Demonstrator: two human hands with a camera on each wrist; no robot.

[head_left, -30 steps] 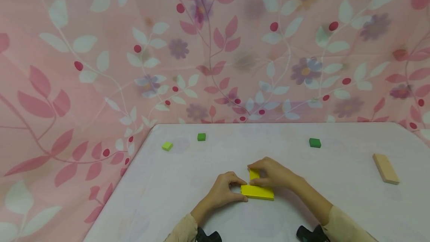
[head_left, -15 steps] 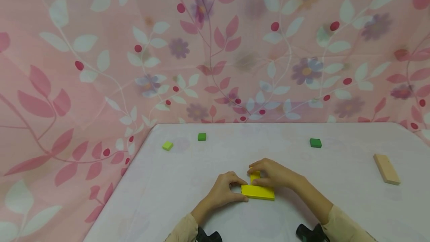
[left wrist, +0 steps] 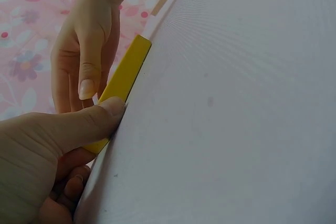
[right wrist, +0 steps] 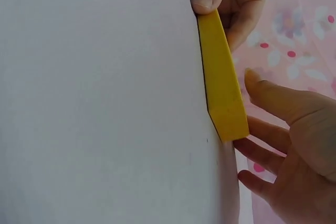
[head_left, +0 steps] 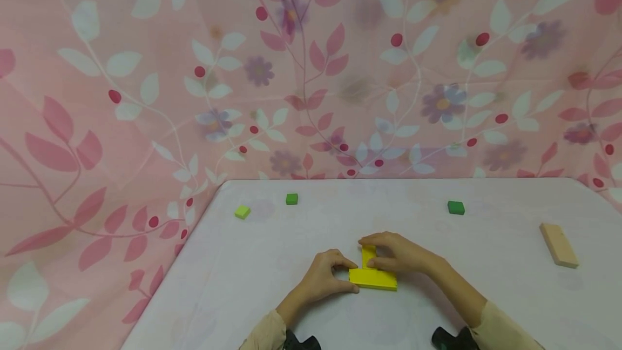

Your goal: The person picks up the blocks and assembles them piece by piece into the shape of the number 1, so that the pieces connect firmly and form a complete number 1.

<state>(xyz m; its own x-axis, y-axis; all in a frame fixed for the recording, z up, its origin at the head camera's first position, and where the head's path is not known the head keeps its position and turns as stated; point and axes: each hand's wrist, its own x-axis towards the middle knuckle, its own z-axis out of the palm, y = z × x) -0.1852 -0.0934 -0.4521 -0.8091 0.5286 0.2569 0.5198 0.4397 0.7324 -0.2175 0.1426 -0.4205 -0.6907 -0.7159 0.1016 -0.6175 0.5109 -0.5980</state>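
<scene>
A long yellow block lies flat on the white table in front of me. My left hand pinches its left end; in the left wrist view the thumb presses against its side. Beyond it, a second yellow block extends away, its near end against or very close to the long block. Over this second block is my right hand, fingertips by its far end and thumb at its right side, fingers rather straight. In the right wrist view the right thumb stands apart from the long block, and the second block is hidden.
Toward the back of the white table lie a light green block, a green block and a dark green block. A plain wooden block rests at the right. Behind hangs a pink floral cloth.
My right hand's thumb and fingers have loosened slightly, and the thumb has shifted right, showing more of the second yellow block. The left hand and the long block stay put.
</scene>
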